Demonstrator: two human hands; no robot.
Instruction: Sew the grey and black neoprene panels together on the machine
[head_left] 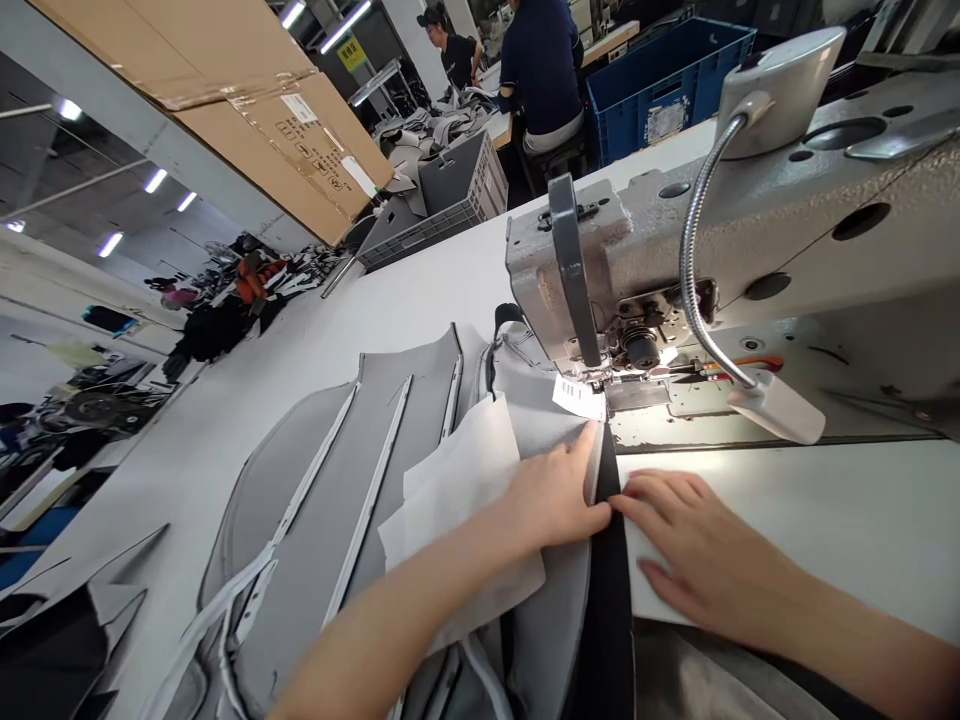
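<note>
A grey fabric cover (435,380) with pale strips sewn across it lies on the table, its right edge running to the sewing machine (637,290). A black band (611,600) follows that edge and reaches the presser area. My left hand (555,495) rests flat on the cover beside the band, fingers apart, index finger extended just short of the machine's foot. Beneath my left wrist are white sheets (465,460). A small white label (577,396) sits by the foot. My right hand (686,535) has its fingers apart, one fingertip touching the band's right side.
A small lamp (780,405) on a bendable metal neck lights the machine bed. Cardboard boxes (300,150), a grey crate (450,200) and a blue crate (667,90) stand farther back. Two people are beyond the table. Dark fabric pieces (60,620) lie at lower left.
</note>
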